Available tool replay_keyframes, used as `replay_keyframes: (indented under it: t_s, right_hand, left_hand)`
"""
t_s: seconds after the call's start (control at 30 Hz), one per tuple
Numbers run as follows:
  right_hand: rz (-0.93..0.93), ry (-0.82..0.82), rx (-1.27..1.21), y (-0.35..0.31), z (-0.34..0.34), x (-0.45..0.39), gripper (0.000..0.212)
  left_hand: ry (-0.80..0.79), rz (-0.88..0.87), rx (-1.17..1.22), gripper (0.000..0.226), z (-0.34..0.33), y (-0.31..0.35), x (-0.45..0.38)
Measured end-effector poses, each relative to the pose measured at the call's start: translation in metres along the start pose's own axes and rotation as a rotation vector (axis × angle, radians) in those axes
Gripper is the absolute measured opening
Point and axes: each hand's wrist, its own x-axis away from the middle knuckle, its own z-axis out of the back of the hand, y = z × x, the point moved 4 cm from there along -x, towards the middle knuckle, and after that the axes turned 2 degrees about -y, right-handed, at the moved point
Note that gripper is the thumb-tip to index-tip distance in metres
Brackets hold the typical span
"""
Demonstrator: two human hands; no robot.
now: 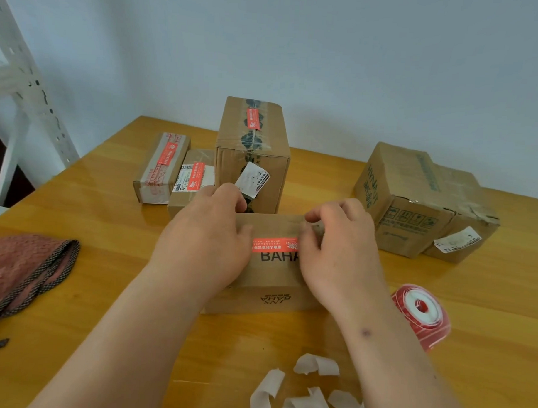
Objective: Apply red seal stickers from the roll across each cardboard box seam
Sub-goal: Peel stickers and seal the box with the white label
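- Cardboard box [271, 274], centre of frame, printed "BAHA" on top and again on the near side; lies flat on the wooden table [108, 216].
- Red seal sticker [275, 244], lying across the top of this box, just above the "BAHA" lettering; both ends run under the hands.
- Left hand [204, 232], centre left, laid over the left part of the box top, fingers curled over the far edge, thumb at the sticker's left end.
- Right hand [336, 239], centre right, fingers curled at the far right edge of the box, thumb on the sticker's right end; whether it pinches the sticker or only presses it, cannot tell.
- Sticker roll [422, 316], red with white core, lower right, on the table just beside the right forearm.
- Peeled backing strips [304, 388], white and curled, scattered at bottom centre.
- Tall box [251, 154], upper centre, behind the hands; red sticker on its taped top.
- Two low boxes [171, 167], left of the tall box, each with a red sticker.
- Two boxes [420, 200], right of frame, side by side, no red sticker visible.
- Pink cloth [24, 271], dark-edged, left edge of frame.
- White metal rack [28, 82], upper left.
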Motion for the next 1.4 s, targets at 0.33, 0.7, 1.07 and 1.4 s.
replay_keyframes:
  t_s: [0.33,0.7,1.07,1.4]
  right_hand:
    - [-0.077,-0.081,0.015,0.006,-0.002,-0.009,0.025]
    - [-0.073,-0.132,-0.041,0.014,-0.004,-0.003,0.023]
    - [-0.217,-0.107,-0.082,0.019,0.002,-0.007,0.033]
    - [-0.395,-0.256,-0.434,0.023,0.022,0.016,0.038]
  left_hand:
    - [-0.014,0.044,0.039,0.024,0.000,0.000,0.000]
    - [0.055,0.061,0.160,0.035,0.000,-0.009,0.008]
    - [0.093,0.177,0.249,0.032,-0.002,-0.026,0.007]
    - [0.145,0.422,0.735,0.027,0.001,-0.039,0.031]
